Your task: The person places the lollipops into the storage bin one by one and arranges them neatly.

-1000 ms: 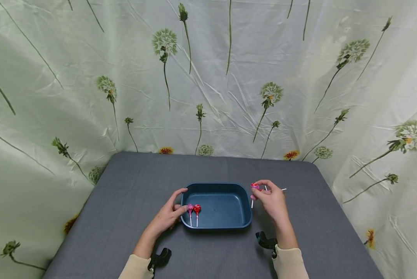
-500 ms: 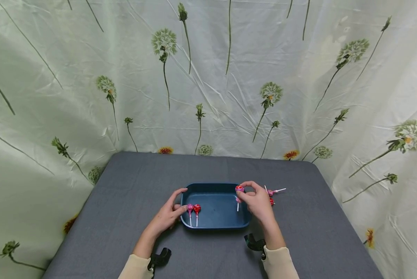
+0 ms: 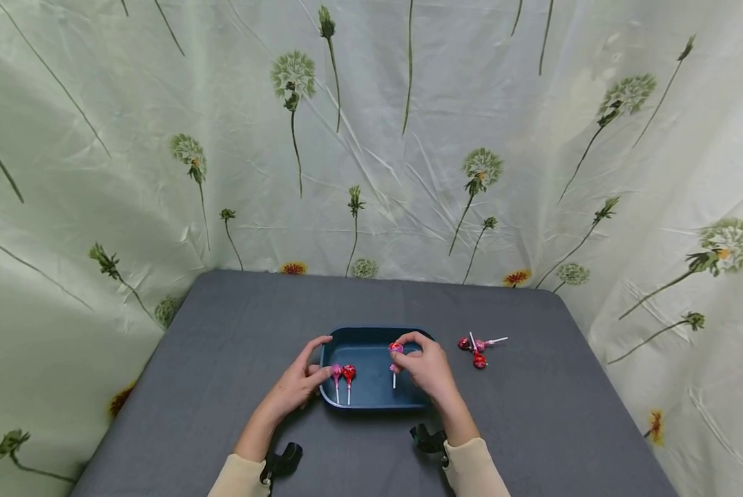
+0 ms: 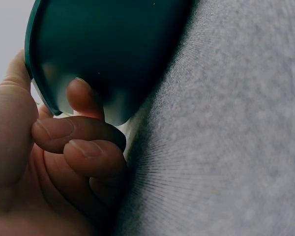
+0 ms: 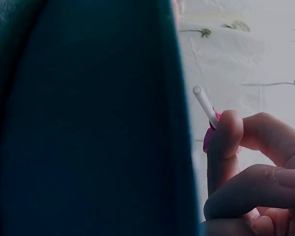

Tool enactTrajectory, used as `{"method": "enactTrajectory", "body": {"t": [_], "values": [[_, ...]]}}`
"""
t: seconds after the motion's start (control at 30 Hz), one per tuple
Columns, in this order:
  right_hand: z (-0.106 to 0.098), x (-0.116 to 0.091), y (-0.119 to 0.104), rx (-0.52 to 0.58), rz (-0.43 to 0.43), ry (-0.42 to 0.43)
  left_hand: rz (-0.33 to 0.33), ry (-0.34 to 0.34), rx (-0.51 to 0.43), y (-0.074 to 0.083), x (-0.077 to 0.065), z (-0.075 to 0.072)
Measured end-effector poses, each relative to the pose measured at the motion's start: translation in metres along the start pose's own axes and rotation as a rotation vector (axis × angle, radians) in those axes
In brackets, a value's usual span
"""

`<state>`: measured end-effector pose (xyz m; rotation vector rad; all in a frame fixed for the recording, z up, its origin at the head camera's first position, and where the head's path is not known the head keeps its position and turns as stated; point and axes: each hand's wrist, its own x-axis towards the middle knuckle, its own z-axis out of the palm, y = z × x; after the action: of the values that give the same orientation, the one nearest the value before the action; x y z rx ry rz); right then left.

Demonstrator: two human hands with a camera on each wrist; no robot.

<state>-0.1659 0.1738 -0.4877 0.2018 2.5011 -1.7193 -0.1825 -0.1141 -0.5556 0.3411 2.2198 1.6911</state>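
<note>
Lollipop in right-hand pinch, over tray

Head view: right hand (image 3: 430, 369) pinches one wrapped lollipop (image 3: 396, 348), red and pink, between thumb and forefinger; white stick points to the near side. It is over the right half of the blue tray (image 3: 380, 379). Left hand (image 3: 293, 386) grips the tray's left end, thumb over the rim. Inside, at left, a pink lollipop (image 3: 337, 371) and a red lollipop (image 3: 349, 371) lie side by side, sticks toward near. Right of the tray, a loose lollipop cluster (image 3: 480, 360) on the grey cloth (image 3: 241, 317), sticks crossing.

Left wrist view: thumb at the rim, a fingertip against the outer wall, other fingers curled.

Right wrist view: tray wall fills the left; stick end and pink wrapper show at the fingertips.
</note>
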Motion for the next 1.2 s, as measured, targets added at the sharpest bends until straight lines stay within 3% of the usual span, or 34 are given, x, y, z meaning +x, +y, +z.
{"method": "enactTrajectory", "body": {"t": [0.73,1.2], "values": [[0.034,0.006,0.002,-0.106,-0.001,-0.173,-0.035,0.000,-0.008,-0.002,0.002,0.001],[0.053,0.011,-0.002,-0.208,0.029,-0.174,-0.022,0.006,-0.001,-0.002,0.002,0.000]]}}
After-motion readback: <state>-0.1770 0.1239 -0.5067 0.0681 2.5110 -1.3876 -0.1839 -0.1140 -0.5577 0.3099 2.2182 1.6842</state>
